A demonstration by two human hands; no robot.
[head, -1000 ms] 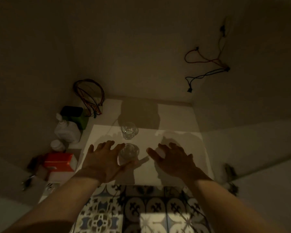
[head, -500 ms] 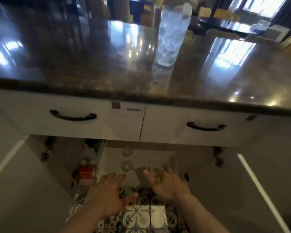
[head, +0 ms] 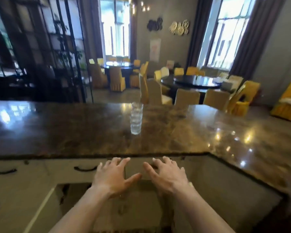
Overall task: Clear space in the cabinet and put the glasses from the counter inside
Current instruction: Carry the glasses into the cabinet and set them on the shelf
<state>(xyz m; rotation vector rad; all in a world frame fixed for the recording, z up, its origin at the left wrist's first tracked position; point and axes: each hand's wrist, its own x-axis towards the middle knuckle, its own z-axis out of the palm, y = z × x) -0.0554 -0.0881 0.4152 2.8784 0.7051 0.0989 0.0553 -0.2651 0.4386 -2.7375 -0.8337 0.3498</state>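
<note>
A tall stack of clear glasses [head: 136,119] stands upright on the dark polished stone counter [head: 74,132], a little back from its front edge. My left hand [head: 113,178] and my right hand [head: 166,175] hover side by side below the counter edge, in front of the drawer fronts. Both are empty with fingers spread. The open cabinet [head: 128,204] lies beneath my hands and forearms; its inside is mostly hidden by them.
Cream drawer fronts with black handles [head: 85,168] run under the counter. The counter turns a corner toward me on the right [head: 252,158]. Behind it are round dark tables [head: 194,81] and yellow-covered chairs [head: 186,98].
The view has risen from inside the cabinet to the counter top. Both empty hands have come up and out of the cabinet, leaving two glasses inside.
</note>
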